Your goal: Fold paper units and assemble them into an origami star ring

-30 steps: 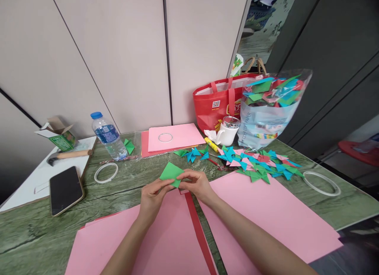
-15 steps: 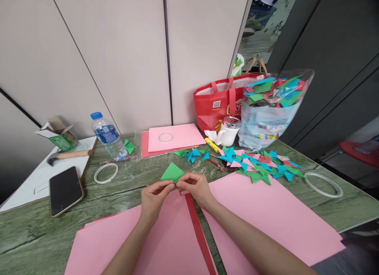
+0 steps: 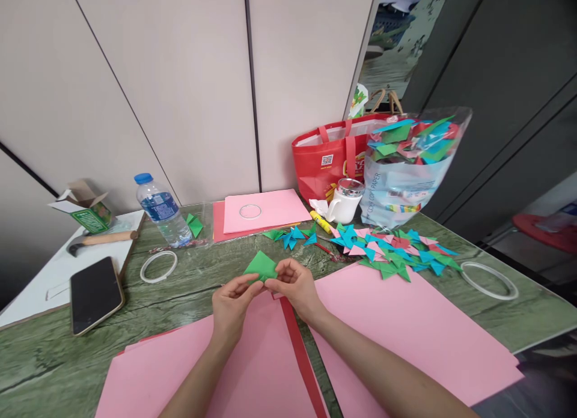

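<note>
Left hand (image 3: 231,307) and right hand (image 3: 298,290) pinch green paper diamond (image 3: 260,264), apparently part-folded; multicoloured folded-paper pile (image 3: 399,243), seemingly done, toward bench (image 3: 536,313) right edge.

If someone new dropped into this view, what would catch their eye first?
Probably the colorful heap of folded paper pieces right of center, with the see-through bag holding more of them just behind. The bright red bag left of that likely draws a glance too. Then, near the middle, the small green paper held between the left hand and right hand.
</note>
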Motion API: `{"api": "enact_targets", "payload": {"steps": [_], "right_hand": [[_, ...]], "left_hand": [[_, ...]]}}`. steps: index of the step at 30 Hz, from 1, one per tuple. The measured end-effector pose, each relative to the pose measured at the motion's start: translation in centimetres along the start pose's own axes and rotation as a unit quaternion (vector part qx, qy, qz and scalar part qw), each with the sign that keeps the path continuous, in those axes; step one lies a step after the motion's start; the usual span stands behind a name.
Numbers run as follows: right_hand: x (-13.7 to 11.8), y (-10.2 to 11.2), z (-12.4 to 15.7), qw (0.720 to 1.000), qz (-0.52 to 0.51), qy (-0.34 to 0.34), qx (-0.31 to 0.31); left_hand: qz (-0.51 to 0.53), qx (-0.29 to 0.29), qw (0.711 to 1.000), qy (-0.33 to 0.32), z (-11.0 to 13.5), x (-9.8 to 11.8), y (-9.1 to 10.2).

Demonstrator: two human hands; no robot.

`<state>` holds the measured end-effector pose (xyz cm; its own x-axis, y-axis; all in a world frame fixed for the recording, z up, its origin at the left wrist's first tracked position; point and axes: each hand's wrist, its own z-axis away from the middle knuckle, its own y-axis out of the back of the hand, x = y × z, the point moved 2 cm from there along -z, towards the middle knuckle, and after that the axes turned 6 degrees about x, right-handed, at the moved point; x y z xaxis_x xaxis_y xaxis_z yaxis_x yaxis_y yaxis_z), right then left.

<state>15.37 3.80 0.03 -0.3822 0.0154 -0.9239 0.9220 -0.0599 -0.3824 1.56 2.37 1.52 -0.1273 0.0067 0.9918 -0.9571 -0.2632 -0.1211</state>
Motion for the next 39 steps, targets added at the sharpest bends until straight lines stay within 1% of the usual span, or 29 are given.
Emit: {"api": "enact_targets", "payload": {"steps": [4,11,17,20,27,30,35,39], "right_hand": [[0.34,-0.04,-0.08,0.999,-0.035,-0.012,-0.002],[0.28,-0.19,-0.07,0.998,-0.025,-0.059,0.0],[-0.07,-0.07,-0.23,0.997,0.0,-0.074,0.0],[-0.14,-0.05,-0.28,0.998,0.01,-0.067,-0.01],[0.08,0.13,-0.26,0.998,0.022,-0.057,-0.027],[0.28,0.19,-0.31,0.998,0.032,-0.05,-0.03],[0.37,0.08,-0.38,0.996,0.06,-0.031,-0.058],[0.02,0.04,-0.34,0.994,0.051,-0.041,-0.085]], "left_hand": [[-0.007,0.0,1.0,-0.002,0.09,0.12,-0.07],[-0.01,-0.007,1.0,-0.007,0.17,0.2,-0.16],[-0.013,-0.029,0.998,0.054,-0.15,-0.13,-0.19],[-0.005,-0.04,0.997,0.066,-0.28,-0.1,-0.2],[-0.015,-0.062,0.997,0.053,-0.25,-0.01,-0.19],[-0.019,-0.062,0.996,0.054,-0.25,-0.01,-0.18],[-0.032,-0.062,0.997,0.036,-0.22,0.23,-0.15],[-0.019,-0.079,0.996,0.028,-0.2,0.33,-0.15]]}}
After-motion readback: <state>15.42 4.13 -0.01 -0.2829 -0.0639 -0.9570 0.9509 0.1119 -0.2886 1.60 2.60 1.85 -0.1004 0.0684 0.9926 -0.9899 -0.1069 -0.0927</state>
